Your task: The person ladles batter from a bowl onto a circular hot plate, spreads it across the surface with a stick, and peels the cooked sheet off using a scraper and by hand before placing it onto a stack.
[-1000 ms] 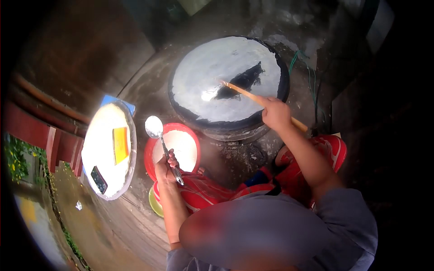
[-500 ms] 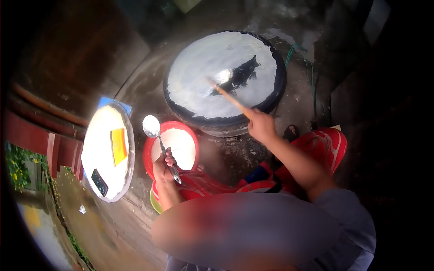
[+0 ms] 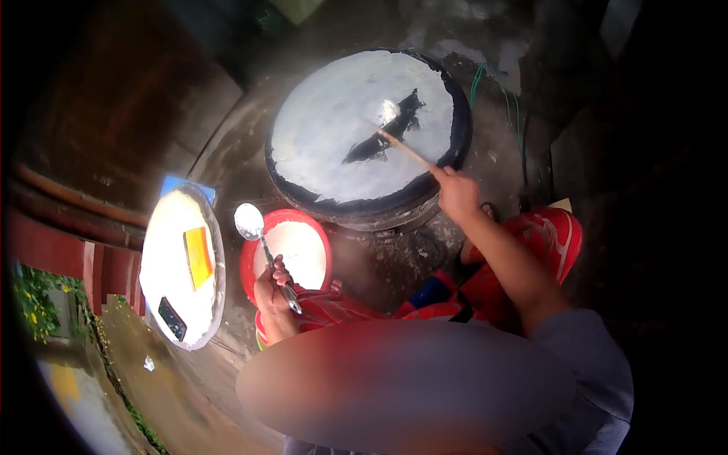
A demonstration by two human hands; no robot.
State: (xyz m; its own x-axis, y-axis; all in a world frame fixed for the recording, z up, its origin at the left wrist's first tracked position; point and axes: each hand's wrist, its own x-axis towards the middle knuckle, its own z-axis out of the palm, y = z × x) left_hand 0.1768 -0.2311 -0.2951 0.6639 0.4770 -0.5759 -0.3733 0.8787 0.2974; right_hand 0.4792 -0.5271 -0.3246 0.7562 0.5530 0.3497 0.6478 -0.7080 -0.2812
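Note:
A large round black griddle point(image 3: 459, 129) is covered by a thin layer of white batter point(image 3: 326, 121), with a dark bare streak right of its middle. My right hand point(image 3: 458, 194) is closed around a wooden stick point(image 3: 409, 153), whose far end lies over the batter beside the streak. A bright white lump point(image 3: 389, 111) sits by the streak. My left hand point(image 3: 273, 288) grips a metal ladle point(image 3: 265, 246) by its handle; the white-coated bowl points away from me. Below the ladle stands a red basin point(image 3: 324, 236) holding white batter.
To the left is a round tray point(image 3: 218, 258) heaped with white material, a yellow-orange flat object point(image 3: 198, 258) and a dark phone point(image 3: 172, 318) on it. A green cord point(image 3: 478, 83) lies right of the griddle. My red-clad legs point(image 3: 531, 235) are close to the griddle's near side.
My right hand has moved right and the stick with it. The dark streak looks narrower and longer toward the lower left. My left hand still holds the ladle. The view has shifted slightly.

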